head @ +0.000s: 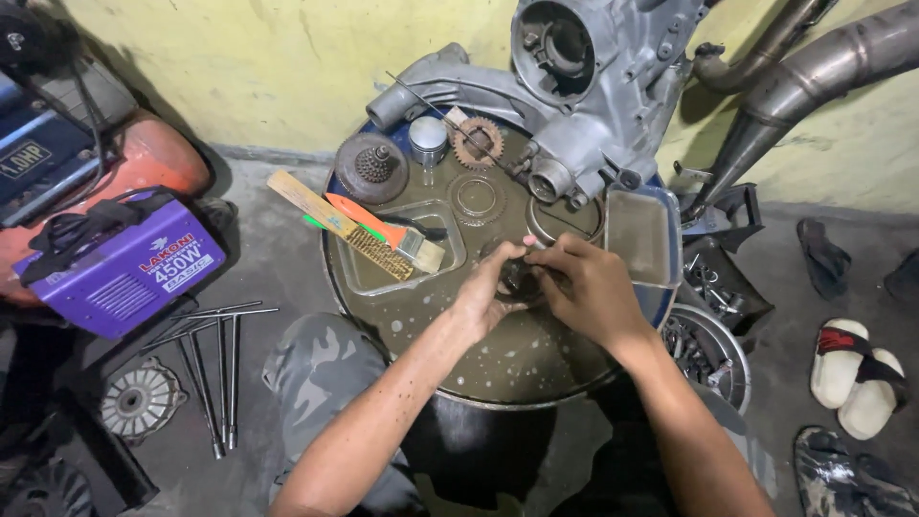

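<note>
One dark round part (520, 280) between two hands (550, 287).

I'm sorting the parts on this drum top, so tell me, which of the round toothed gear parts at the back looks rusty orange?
The flat open-centred sprocket, beside the silver piston. The other one, the dark grey gear cluster at the left, is not rusty.
</note>
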